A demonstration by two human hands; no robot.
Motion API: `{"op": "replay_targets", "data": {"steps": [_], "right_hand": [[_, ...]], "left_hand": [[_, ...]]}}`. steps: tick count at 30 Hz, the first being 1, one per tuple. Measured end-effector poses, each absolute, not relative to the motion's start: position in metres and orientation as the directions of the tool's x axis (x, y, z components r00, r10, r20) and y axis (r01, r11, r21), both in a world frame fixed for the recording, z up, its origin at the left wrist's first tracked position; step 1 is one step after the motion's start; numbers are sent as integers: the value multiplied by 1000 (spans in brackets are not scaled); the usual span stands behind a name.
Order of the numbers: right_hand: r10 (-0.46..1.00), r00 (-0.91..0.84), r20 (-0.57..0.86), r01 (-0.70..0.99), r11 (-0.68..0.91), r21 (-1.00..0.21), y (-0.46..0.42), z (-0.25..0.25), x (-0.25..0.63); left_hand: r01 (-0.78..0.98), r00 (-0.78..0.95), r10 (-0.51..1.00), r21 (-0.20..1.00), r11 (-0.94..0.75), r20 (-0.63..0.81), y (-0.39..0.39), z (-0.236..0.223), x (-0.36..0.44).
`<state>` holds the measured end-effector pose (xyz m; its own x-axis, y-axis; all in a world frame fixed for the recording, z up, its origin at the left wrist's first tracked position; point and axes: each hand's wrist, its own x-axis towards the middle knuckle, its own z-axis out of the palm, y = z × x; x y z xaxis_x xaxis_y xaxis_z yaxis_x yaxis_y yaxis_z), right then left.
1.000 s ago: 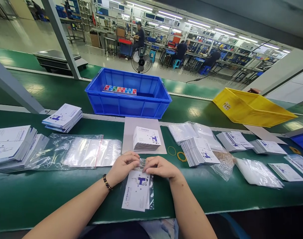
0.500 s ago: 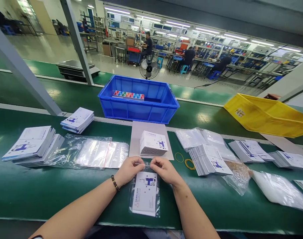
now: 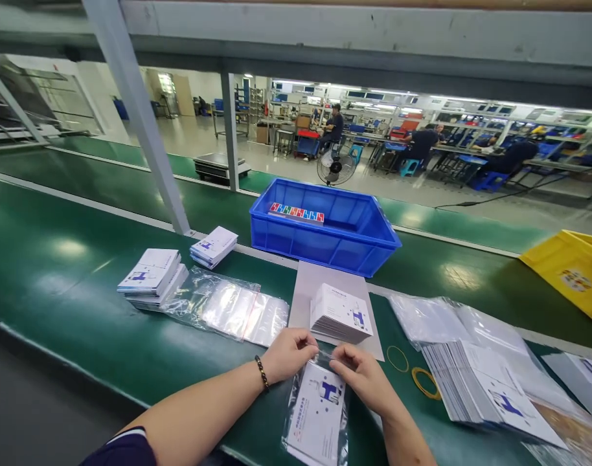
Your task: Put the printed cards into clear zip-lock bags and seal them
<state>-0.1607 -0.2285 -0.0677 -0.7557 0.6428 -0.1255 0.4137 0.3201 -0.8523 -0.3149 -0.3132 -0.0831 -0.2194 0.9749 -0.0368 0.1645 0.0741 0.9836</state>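
Far left of the bin (image 3: pixel 325 249), on the green bench (image 3: pixel 67 252), stands a thick pile (image 3: pixel 150 275) of printed booklets, banded around. A smaller pile (image 3: pixel 213 246) sits nearer the bin, just beside its left end. Between the thick pile and the area in front of the bin lie flat clear pouches (image 3: pixel 230 309), some inside a larger clear bag with a red line.

The bin is blue and holds a box (image 3: pixel 296 213) with a row of coloured marks, at its left inside. In front of the bin lies a grey card (image 3: pixel 306 275), with a neat stack (image 3: pixel 342 310) of booklets on it. In front of that stack, the left hand (image 3: pixel 292 353) has its fingers pinched on the top of a clear sleeve (image 3: pixel 344 427). The sleeve lies in front of the bin with a booklet (image 3: pixel 318 411) inside, its blue print facing up. The right hand (image 3: pixel 361 372) pinches the sleeve's top from the other side, its fingers closed on the film.

Right of the bin's front are one thin band (image 3: pixel 398 358), a bunch of yellow bands (image 3: pixel 425 383), more clear bags (image 3: pixel 429 317) and a fanned pile (image 3: pixel 485 382). Farthest right of the bin is a yellow crate (image 3: pixel 570 275), cut off by the view's edge.
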Motion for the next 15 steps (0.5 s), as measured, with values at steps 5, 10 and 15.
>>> {"op": "replay_targets", "data": {"steps": [5,10,15], "right_hand": [[627,-775,-71,399,399,-826,-226,-65,-161],[631,-775,-31,373,417,-829,-223,-68,-161],[616,-787,37,335,477,-812,-220,-74,-160]], "left_hand": [[121,-260,962,986,114,-79,-312,-85,-315],[139,-290,952,979,147,-101,-311,-86,-314],[212,-300,951,966,148,-80,-310,-90,-313]]}}
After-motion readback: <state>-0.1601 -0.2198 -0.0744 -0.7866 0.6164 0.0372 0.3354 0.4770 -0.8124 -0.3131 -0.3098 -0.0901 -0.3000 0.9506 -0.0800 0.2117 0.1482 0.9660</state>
